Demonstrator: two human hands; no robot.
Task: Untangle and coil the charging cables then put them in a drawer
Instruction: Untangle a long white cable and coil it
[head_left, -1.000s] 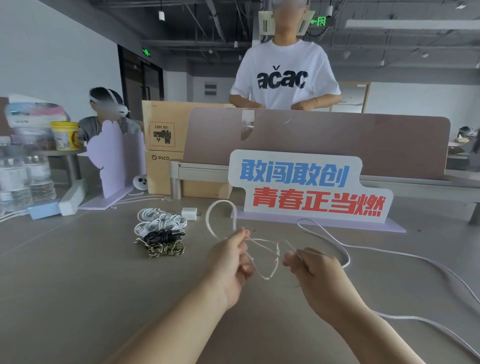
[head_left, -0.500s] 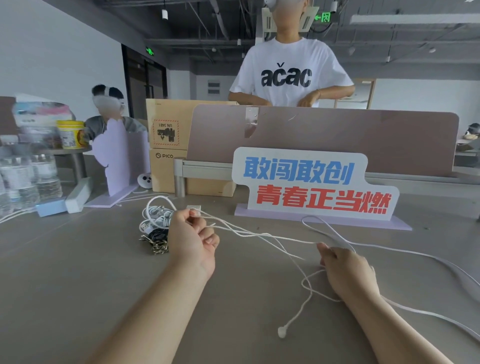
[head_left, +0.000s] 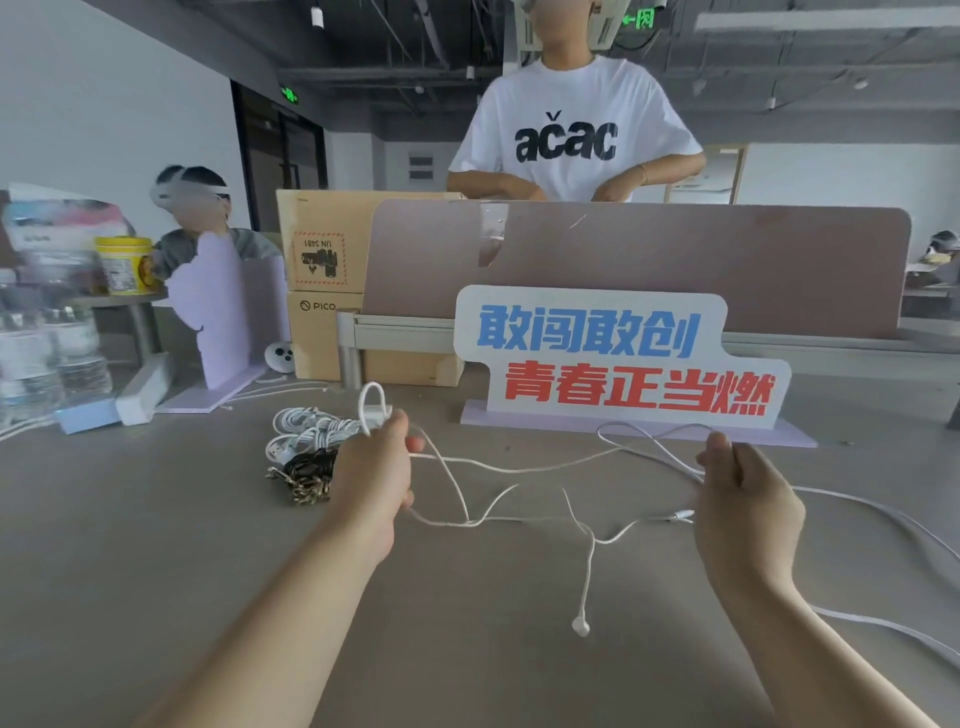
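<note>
A thin white cable (head_left: 519, 467) stretches between my two hands above the grey table (head_left: 156, 545). My left hand (head_left: 371, 473) is closed on a small loop of it that sticks up above the fist. My right hand (head_left: 743, 499) pinches the other stretch. Loose strands sag onto the table, and one end with a small white plug (head_left: 581, 626) lies near the front. A pile of coiled cables (head_left: 304, 441), white, black and braided, sits just left of my left hand. A thicker white cable (head_left: 883, 519) trails off to the right.
A standing sign with blue and red characters (head_left: 618, 358) is behind the cables. Cardboard boxes (head_left: 322, 291) and a brown desk divider (head_left: 675, 260) stand further back, with a person in a white T-shirt behind. Water bottles (head_left: 47, 358) stand at the left edge.
My hands have moved apart, drawing the thin cable out between them. The right hand rose off the table, and the plug end has slid rightward along the table.
</note>
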